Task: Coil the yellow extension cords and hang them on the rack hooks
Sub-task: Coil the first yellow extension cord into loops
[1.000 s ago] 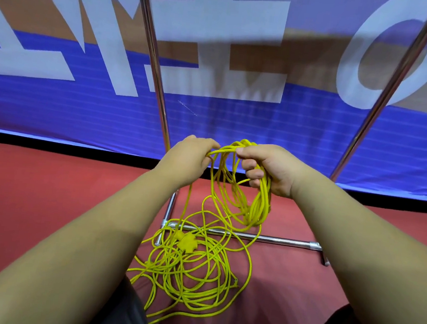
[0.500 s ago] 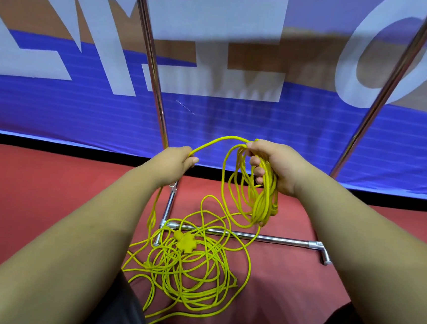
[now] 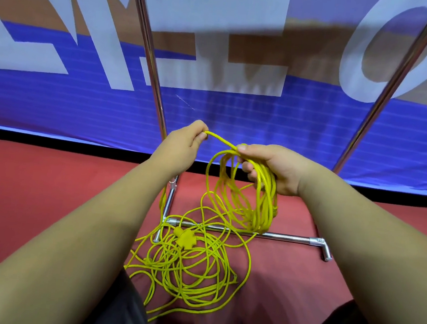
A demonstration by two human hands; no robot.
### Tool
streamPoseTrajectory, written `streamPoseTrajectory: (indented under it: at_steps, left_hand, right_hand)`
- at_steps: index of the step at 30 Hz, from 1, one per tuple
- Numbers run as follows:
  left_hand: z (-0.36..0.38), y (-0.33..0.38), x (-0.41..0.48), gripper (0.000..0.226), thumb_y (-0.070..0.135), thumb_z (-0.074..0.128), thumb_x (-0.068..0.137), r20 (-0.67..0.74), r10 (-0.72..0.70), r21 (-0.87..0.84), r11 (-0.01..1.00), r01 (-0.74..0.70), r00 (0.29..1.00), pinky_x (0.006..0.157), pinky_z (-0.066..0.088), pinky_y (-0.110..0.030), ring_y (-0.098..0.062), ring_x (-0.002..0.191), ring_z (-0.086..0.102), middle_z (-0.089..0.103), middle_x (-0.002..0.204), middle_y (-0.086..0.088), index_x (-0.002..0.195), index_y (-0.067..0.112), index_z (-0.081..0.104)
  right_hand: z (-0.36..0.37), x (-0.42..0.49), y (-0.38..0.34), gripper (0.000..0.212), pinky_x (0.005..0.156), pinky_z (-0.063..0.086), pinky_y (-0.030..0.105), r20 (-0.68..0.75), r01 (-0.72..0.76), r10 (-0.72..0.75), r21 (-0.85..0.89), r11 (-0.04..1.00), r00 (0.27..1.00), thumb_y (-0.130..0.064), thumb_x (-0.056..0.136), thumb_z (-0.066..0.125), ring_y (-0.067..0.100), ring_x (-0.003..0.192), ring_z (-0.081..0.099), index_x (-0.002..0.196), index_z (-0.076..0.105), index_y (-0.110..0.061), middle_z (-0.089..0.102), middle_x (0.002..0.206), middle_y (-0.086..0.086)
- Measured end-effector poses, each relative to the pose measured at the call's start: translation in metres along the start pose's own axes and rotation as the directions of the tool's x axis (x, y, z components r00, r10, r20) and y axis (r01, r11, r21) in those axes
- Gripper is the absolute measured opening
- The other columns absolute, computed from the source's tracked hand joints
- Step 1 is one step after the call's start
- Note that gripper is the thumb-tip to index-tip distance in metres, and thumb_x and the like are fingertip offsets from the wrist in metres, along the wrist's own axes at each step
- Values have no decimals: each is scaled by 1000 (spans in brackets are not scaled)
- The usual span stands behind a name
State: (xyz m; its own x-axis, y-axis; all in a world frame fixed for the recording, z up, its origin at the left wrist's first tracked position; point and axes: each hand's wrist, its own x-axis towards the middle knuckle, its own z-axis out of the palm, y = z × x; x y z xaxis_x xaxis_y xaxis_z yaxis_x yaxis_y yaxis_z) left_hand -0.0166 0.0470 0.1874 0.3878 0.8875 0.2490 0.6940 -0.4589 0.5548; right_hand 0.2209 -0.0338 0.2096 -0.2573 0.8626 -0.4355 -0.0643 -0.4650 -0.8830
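Observation:
My right hand (image 3: pixel 271 168) grips a bundle of several hanging loops of yellow extension cord (image 3: pixel 260 204). My left hand (image 3: pixel 183 145) pinches a strand of the same cord, which runs taut across to my right thumb. More of the cord lies tangled on the red floor (image 3: pixel 190 271), with its yellow socket end (image 3: pixel 186 237) on top of the pile. The chrome rack's base bar (image 3: pixel 286 237) lies under the hanging loops, and its two uprights (image 3: pixel 151 60) rise behind my hands. No hooks are in view.
A blue, brown and white banner (image 3: pixel 237 117) hangs behind the rack. The rack's right upright (image 3: pixel 383 99) leans up to the right, and its right foot (image 3: pixel 326 251) sticks out on the red floor (image 3: pixel 36 198). My dark-trousered knees (image 3: pixel 122 309) are at the bottom.
My left hand drew out to the left along the cord, then came back up towards my right hand with a fresh strand. The bundle in my right hand stayed in place.

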Motion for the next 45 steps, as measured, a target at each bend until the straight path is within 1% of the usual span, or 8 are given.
streamPoseTrajectory:
  at_steps: [4, 10, 13, 20, 27, 31, 38, 45]
  left_hand:
    - [-2, -7, 6, 14, 33, 41, 110, -84, -92, -67, 994, 86, 992, 59, 41, -37, -26, 66, 48, 56, 76, -8, 102, 28, 51]
    - [-3, -19, 7, 18, 34, 38, 108, -117, -190, -120, 977, 176, 975, 62, 44, -39, -25, 68, 49, 58, 79, -13, 96, 29, 50]
    - [-5, -25, 5, 20, 38, 39, 108, -82, -221, -105, 972, 212, 972, 66, 49, -42, -27, 72, 54, 63, 86, -14, 96, 27, 50]
    - [0, -50, -12, 20, 39, 55, 105, 361, -238, 109, 971, 213, 902, 68, 49, -33, -22, 82, 66, 73, 88, -2, 97, 21, 57]
    - [15, -79, -29, 17, 28, 55, 104, 551, -364, 430, 895, 118, 751, 83, 51, -36, -26, 87, 65, 68, 85, 0, 89, 21, 58]
    - [13, -93, -38, 23, 32, 56, 105, 585, -496, 482, 849, 217, 642, 89, 56, -40, -26, 89, 74, 79, 92, -6, 93, 16, 66]
    - [10, -61, -28, 26, 30, 51, 109, 491, -377, 329, 915, 233, 786, 62, 58, -34, -20, 59, 71, 76, 73, -3, 98, 10, 63]
    - [15, 5, -17, 31, 56, 58, 99, 322, -173, 254, 963, 91, 931, 64, 54, -33, -15, 59, 66, 70, 65, -2, 92, 26, 62]
  right_hand:
    - [6, 0, 2, 21, 76, 63, 44, 83, -42, 39, 41, 998, 996, -34, 98, 68, 10, 57, 61, 90, 68, -15, 62, 70, 0]
    - [11, -5, -3, 17, 67, 64, 36, 70, -11, 7, 52, 999, 997, -27, 103, 61, 17, 68, 74, 92, 63, -15, 63, 67, -3]
    - [11, -5, -4, 16, 55, 58, 30, 40, -7, 5, 62, 998, 999, -25, 103, 60, 12, 53, 60, 89, 60, -18, 56, 65, -5]
    - [-7, -5, -11, 18, 39, 26, 20, -180, 143, -95, 277, 950, 979, -22, 104, 53, 4, 39, 24, 86, 52, -25, 37, 59, -11]
    - [-32, -18, -23, 23, 38, 26, 21, -421, 389, -154, 556, 734, 894, -21, 96, 55, 5, 39, 24, 74, 49, -25, 38, 57, -11]
    - [-44, -21, -24, 24, 40, 29, 22, -486, 457, -170, 564, 688, 857, -21, 96, 53, 6, 40, 25, 73, 48, -25, 40, 57, -10]
    - [-45, -10, -12, 9, 46, 37, 23, -532, 429, -154, 444, 786, 833, -21, 97, 59, 9, 43, 35, 88, 58, -23, 50, 62, -9]
    - [-27, -6, -4, 11, 46, 43, 23, -497, 358, -154, 346, 867, 854, -21, 100, 64, 12, 44, 46, 91, 61, -15, 58, 65, -4]
